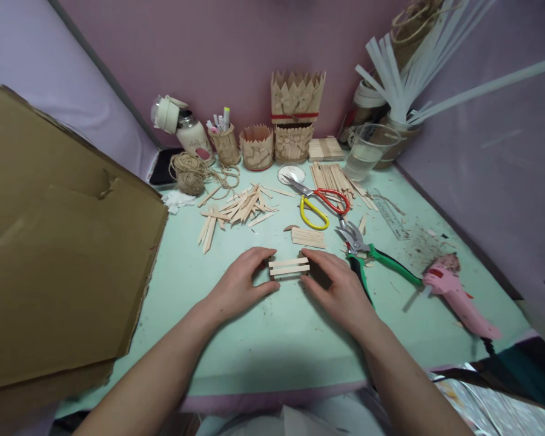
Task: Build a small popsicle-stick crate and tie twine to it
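Between my hands is a small wooden stick frame (289, 264), with two pale strips running across its top and a gap between them. My left hand (243, 280) grips its left end between thumb and fingers. At the opposite end, the thumb and fingers of my right hand (338, 289) close on it too. Just beyond the frame lies a flat panel of joined sticks (308, 237). Green-handled pruning shears (358, 242) rest beside my right hand. Scissors with one red and one yellow handle (315, 200) lie open farther back.
A pink glue gun (461, 297) lies at the right. Loose wood pieces (245, 206), twine (191, 172) and stacked sticks (329, 177) spread behind. Stick-covered holders (257, 148), a bottle (195, 138) and a plastic cup (366, 154) line the back. Cardboard (63, 242) stands at the left.
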The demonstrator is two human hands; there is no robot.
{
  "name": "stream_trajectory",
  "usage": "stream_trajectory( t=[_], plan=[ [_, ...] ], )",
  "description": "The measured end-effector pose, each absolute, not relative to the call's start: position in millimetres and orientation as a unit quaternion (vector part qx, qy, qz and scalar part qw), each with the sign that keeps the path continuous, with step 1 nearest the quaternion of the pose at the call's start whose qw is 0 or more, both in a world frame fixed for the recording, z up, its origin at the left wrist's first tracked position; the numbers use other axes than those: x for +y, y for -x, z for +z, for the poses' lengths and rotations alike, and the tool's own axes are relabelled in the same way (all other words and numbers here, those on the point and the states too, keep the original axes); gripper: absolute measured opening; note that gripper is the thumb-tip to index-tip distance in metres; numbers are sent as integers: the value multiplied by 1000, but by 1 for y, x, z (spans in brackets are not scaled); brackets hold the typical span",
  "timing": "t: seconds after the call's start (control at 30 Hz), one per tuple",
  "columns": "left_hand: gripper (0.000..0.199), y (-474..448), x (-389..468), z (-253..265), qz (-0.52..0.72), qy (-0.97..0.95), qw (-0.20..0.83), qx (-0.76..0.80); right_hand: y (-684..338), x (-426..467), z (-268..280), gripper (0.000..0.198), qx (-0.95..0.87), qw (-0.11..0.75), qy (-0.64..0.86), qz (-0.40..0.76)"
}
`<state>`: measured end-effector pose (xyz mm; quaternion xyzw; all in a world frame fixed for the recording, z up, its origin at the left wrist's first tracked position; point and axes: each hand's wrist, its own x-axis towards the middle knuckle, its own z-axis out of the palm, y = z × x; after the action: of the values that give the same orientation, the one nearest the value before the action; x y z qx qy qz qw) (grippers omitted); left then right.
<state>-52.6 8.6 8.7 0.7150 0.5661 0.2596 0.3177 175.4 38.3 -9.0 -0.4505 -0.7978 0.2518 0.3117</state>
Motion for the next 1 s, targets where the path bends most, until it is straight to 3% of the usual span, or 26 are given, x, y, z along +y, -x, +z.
stream_trajectory(
  t=[0.53, 0.77, 1.0],
  plan=[
    [59, 55, 8, 12, 281, -702, 337, 561, -176, 37, -10, 43, -782, 338, 454, 262],
    [37, 50, 8, 13, 344, -631, 393, 573, -175, 38, -6, 23, -734, 383, 480, 290],
    [34, 48, 10, 12, 339, -625, 396, 581, -173, 40, -10, 21, -734, 385, 480, 288]
  ],
)
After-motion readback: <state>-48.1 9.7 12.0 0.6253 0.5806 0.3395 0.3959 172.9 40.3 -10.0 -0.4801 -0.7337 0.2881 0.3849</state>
